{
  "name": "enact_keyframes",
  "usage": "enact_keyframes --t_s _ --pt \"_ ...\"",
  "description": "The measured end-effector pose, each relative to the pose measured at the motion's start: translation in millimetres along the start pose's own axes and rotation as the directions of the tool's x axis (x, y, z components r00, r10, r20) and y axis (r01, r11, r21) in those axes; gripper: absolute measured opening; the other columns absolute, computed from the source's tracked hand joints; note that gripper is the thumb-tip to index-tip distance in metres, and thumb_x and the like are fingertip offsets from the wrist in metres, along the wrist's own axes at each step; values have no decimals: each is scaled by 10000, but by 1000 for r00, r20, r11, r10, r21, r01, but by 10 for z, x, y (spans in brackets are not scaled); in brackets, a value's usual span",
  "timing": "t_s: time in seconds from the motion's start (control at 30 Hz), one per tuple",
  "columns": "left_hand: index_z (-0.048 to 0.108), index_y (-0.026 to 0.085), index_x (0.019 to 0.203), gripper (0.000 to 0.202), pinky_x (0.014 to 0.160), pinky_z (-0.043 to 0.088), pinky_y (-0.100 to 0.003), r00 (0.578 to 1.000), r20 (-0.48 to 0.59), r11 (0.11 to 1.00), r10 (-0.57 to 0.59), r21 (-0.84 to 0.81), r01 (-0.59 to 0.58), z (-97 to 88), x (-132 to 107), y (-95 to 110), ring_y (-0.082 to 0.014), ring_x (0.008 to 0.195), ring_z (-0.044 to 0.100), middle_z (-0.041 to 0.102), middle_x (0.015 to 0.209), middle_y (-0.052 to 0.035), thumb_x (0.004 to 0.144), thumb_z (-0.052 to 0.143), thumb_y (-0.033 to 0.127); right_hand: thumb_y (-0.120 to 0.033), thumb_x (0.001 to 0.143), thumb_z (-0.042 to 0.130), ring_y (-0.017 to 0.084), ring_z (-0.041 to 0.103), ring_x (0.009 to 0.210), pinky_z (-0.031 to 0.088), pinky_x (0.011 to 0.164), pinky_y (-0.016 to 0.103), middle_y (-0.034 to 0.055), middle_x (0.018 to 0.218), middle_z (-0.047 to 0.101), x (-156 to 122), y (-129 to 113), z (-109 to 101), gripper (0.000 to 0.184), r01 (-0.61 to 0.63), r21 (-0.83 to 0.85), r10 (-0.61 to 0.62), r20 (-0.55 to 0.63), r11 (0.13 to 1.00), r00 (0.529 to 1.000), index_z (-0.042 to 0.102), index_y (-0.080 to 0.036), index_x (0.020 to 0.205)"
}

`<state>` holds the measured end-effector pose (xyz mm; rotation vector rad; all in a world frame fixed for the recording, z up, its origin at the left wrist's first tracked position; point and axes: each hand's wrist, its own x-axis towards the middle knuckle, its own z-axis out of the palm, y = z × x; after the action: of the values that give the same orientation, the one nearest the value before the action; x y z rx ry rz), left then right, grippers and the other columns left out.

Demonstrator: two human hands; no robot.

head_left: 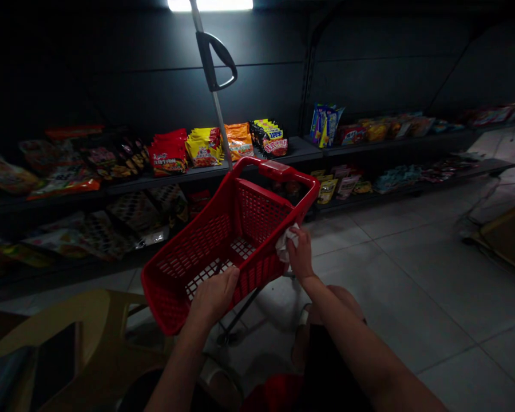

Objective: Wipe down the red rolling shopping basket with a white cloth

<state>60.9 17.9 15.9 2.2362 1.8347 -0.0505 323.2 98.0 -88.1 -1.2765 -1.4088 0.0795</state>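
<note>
In front of me stands a red plastic shopping cart (261, 269) with slotted basket walls. My left hand (214, 294) grips the rim of its near side, the thumb on top and the other fingers largely hidden. A crumpled white cloth (284, 246), perhaps a tissue, is in my right hand (299, 252). That hand presses it against the outer side of the cart below the handle end. The basket shows nothing inside but its grid floor. A grey pole with a black grip (217, 62) rises behind the cart.
Dark shelves (300, 150) behind the cart hold snack packets, among them red bags (168, 153) and yellow bags (205, 147). At lower left is a yellowish stool (96, 320) with a dark flat object (55, 363) on it. Grey tiled floor (395, 286) extends right.
</note>
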Motion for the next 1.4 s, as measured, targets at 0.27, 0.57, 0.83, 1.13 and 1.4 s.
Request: enact_keyframes --t_s 0.27,0.57,0.83,1.13,1.4 --pt "561 223 1148 535 793 486 -340 1000 15 998 11 64 -12 10 19 -28 -255 1020 692 723 1075 -105 1028 72 403 -259 930 452 222 513 1211 425 1060 437 118 1261 546 -732 -676 442 409 -262 185 269 -11 947 963 483 -196 1333" --pt "556 215 1138 496 764 475 -308 1000 8 997 2 75 -2 17 -12 -60 -234 996 697 725 1048 -98 1033 102 383 -73 796 489 206 519 1112 459 1008 394 80 1181 509 -507 -760 301 336 -109 202 89 108 973 990 673 -244 1020" --pt "548 241 1048 483 701 441 -297 1000 -19 999 -16 37 16 14 -53 -54 -228 918 714 735 949 -55 1028 109 442 -126 790 505 236 448 1148 414 1024 460 86 1176 493 -26 -94 129 298 -55 -12 52 -178 998 983 701 -228 989" --pt "542 248 1056 471 717 443 -303 1000 -9 1000 -27 16 27 -9 -36 -33 -234 925 711 740 952 -60 1026 115 445 -156 761 484 182 547 1024 498 931 349 80 1113 508 -373 58 227 314 -245 87 256 -147 966 955 703 -185 985" --pt "559 249 1058 465 734 459 -302 1000 -1 999 -9 44 9 4 -85 -62 -224 923 711 739 977 -64 1028 133 431 -156 873 521 218 500 1202 349 1134 456 65 1232 537 342 -980 34 276 169 86 -168 -14 982 986 675 -263 1075"
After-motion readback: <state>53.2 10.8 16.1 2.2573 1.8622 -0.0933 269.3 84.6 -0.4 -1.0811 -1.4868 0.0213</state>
